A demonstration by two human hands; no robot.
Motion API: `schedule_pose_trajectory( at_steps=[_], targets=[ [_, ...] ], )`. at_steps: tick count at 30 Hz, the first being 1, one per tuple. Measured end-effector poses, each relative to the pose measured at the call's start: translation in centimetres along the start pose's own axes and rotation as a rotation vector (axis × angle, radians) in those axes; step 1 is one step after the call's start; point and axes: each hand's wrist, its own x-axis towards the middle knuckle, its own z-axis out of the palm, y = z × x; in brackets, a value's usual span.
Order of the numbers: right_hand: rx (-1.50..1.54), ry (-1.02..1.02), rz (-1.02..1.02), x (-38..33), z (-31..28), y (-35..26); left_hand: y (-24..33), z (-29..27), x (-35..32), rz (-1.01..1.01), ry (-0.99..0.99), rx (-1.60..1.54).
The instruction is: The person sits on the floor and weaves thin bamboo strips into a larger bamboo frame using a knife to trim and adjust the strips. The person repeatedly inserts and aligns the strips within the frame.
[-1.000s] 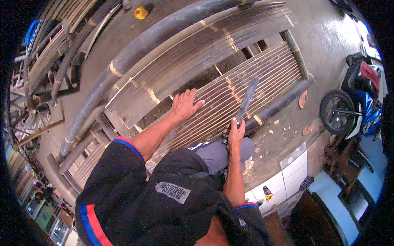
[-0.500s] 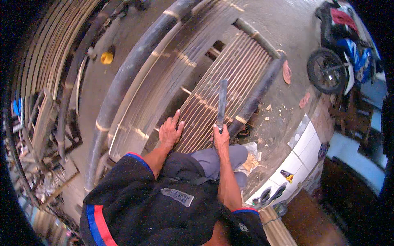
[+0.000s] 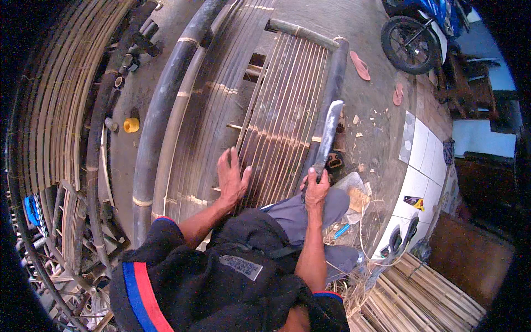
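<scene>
A machete [image 3: 330,130] is held by the right hand [image 3: 317,192] at the right side of the slatted bamboo bench [image 3: 283,105], its long axis turned away from the body and its tip aimed forward and slightly to the right. The blade is seen against the dark bamboo pole [image 3: 333,77] that edges the seat, at a slight angle to it; whether the two are touching cannot be told. The right grip is wrapped firmly round the handle, most of which is hidden by the fingers. The left grip is spread, the fingers of the left hand [image 3: 232,180] apart above the left edge of the slats; contact with them cannot be judged. The space nearest the handle is taken up by a grey-trousered leg [image 3: 332,207]. On the floor to the right, pink sandals [image 3: 360,66], wood chips and a motorcycle [image 3: 409,44] are seen, with a bundle of bamboo strips [image 3: 431,299] lower down. A yellow ring [image 3: 131,125] is placed beyond the thick left pole [image 3: 157,110]. A grey patch [image 3: 241,266] is borne by the black shirt [image 3: 193,288]; its marks are too blurred to be read.
</scene>
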Motion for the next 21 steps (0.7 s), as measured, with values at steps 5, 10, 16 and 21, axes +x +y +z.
schedule_pose_trajectory(
  at_steps=[5,10,16,21],
  targets=[
    [0.152,0.044,-0.022,-1.3,-0.9,-1.9,2.1,2.1,11.7,-0.002,0.170,0.034],
    [0.209,0.028,-0.004,-1.7,-1.3,-1.1,-1.0,8.3,14.7,-0.320,-0.050,0.077],
    [0.411,0.125,0.072,-1.9,-2.0,-1.6,-0.3,9.4,14.7,-0.160,-0.029,0.080],
    [0.423,0.079,0.032,-2.2,-1.9,-1.4,-0.4,8.5,14.8,-0.151,-0.064,0.105]
  ],
)
